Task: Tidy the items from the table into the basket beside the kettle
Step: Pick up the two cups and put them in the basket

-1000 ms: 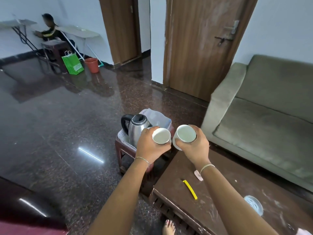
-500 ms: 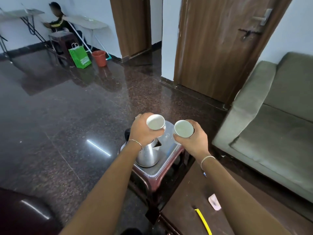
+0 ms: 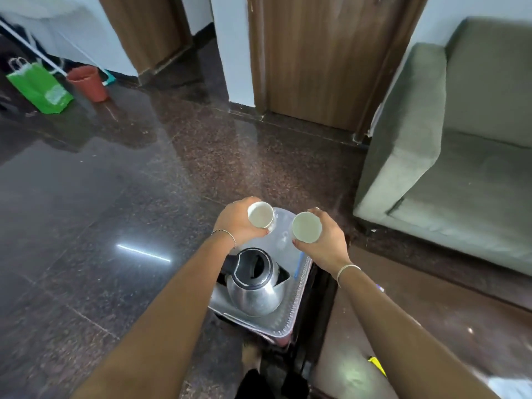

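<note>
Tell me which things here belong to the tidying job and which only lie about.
Job: left cup in left hand; right cup in right hand; basket; kettle.
Lying about: green bag; red bucket; sofa.

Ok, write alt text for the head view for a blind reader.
The left hand holds a white cup and the right hand a second white cup, both by the clear basket beside the steel kettle. A grey sofa stands on the right.
</note>
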